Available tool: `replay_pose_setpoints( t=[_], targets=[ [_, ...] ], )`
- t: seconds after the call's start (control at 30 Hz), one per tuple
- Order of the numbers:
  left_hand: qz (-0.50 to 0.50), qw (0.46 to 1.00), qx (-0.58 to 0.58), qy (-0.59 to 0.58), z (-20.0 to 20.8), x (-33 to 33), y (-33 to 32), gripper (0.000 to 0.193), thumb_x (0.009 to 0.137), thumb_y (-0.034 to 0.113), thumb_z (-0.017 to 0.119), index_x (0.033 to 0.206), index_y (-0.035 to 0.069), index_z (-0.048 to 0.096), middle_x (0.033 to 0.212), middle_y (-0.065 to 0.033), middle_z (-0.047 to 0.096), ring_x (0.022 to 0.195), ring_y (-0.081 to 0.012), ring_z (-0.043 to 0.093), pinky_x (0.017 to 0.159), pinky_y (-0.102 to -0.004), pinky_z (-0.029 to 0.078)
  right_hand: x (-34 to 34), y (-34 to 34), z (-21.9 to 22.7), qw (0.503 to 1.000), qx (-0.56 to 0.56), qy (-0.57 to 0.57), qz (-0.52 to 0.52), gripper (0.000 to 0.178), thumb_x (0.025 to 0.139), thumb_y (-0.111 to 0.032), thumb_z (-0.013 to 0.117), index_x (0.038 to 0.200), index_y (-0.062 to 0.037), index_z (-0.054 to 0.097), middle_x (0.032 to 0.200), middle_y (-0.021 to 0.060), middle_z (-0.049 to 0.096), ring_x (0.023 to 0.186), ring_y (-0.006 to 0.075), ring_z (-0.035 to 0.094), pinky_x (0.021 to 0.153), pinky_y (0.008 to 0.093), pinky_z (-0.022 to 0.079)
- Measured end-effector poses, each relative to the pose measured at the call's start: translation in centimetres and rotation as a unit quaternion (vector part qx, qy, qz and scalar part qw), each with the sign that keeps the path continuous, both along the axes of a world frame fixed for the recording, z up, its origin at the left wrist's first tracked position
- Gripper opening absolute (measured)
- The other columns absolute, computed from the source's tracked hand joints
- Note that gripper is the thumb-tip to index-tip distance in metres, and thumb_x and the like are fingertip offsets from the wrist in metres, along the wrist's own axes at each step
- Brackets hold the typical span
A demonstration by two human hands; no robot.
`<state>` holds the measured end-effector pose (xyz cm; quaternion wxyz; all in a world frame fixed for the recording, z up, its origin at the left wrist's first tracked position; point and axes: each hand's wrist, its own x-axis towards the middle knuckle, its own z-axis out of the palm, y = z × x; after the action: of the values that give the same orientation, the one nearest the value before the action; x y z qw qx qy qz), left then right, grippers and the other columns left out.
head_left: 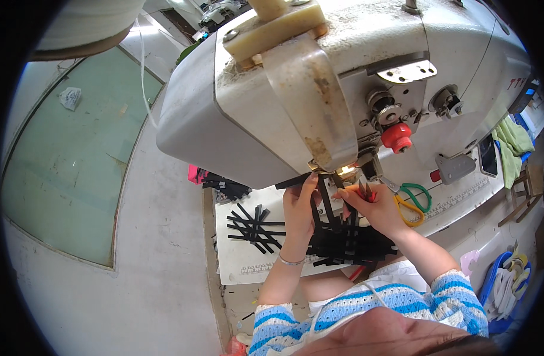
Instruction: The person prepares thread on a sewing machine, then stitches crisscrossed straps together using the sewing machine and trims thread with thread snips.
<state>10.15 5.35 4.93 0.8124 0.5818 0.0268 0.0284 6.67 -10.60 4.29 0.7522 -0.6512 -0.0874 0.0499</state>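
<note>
Under the head of a large white sewing machine (248, 127), my left hand (298, 210) pinches a black strap (293, 181) close to the needle area. My right hand (376, 212) is closed around small red-handled thread snips (367, 192), their blades pointing up. Its thumb and forefinger are at another black strip (338, 184) beside the needle; whether they grip it is hard to tell. A pile of black straps (349, 244) lies below my hands at the table's front edge. More cut black strips (257, 228) are scattered left of my left wrist.
Scissors with green and yellow handles (415, 202) lie right of my right hand. A phone (488, 156) and a ruler strip (462, 199) are farther right. A blue basket (502, 285) of pale bands stands at lower right. The wall (171, 255) runs along the left.
</note>
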Motion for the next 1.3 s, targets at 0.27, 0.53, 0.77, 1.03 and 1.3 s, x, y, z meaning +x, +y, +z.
replay_pose_setpoints(
  t=[0.27,0.53,0.77,1.03,1.3],
  targets=[
    [0.005,1.0,-0.009,0.0,-1.1,0.6,0.0,0.016,0.084,0.019,0.064,0.082,0.003,0.06,0.066,-0.0014,0.056,0.054,-0.0087,0.047,0.05,-0.0217,0.034,0.4,0.2,-0.4,0.999,0.004,-0.02,-0.031,0.023,0.09,-0.017,0.056,0.094,0.0022,0.067,0.061,-0.0002,0.059,0.058,0.0019,0.048,0.052,0.0184,0.037],
    [-0.023,0.999,0.011,-0.039,-1.0,1.1,4.0,0.013,0.088,0.015,0.058,0.085,0.003,0.058,0.068,-0.0005,0.056,0.06,-0.0061,0.051,0.055,-0.0217,0.039,0.4,-0.6,-0.3,0.999,-0.025,-0.027,-0.016,0.021,0.09,-0.014,0.053,0.095,0.001,0.067,0.061,-0.001,0.058,0.057,0.0014,0.048,0.051,0.0177,0.037],
    [-0.099,0.985,0.14,0.012,0.2,-6.0,0.7,0.021,0.089,0.021,0.059,0.079,0.002,0.059,0.064,0.0003,0.056,0.058,-0.0053,0.049,0.055,-0.0185,0.036,0.6,-5.5,-1.6,0.975,0.004,-0.085,-0.205,0.022,0.092,-0.016,0.05,0.1,-0.0017,0.065,0.066,-0.0024,0.056,0.054,0.0009,0.042,0.049,0.0167,0.031],
    [-0.013,0.995,0.091,-0.025,-1.3,-7.6,-3.3,0.02,0.09,0.018,0.057,0.083,0.0,0.058,0.067,-0.0034,0.059,0.06,-0.0076,0.053,0.057,-0.0191,0.039,-0.8,-9.1,-1.8,0.942,-0.022,-0.025,-0.335,0.03,0.093,-0.028,0.05,0.096,-0.0019,0.066,0.06,-0.0045,0.049,0.049,0.0004,0.029,0.045,0.0186,0.021],
    [-0.009,0.995,0.094,-0.033,-1.6,-6.3,-4.3,0.021,0.091,0.02,0.056,0.085,0.0,0.056,0.069,-0.0026,0.059,0.063,-0.0053,0.053,0.06,-0.0186,0.041,-1.0,-8.5,-2.3,0.947,-0.014,-0.008,-0.32,0.031,0.093,-0.027,0.051,0.096,-0.0012,0.066,0.06,-0.004,0.049,0.049,0.0006,0.03,0.045,0.0183,0.021]
  ],
)
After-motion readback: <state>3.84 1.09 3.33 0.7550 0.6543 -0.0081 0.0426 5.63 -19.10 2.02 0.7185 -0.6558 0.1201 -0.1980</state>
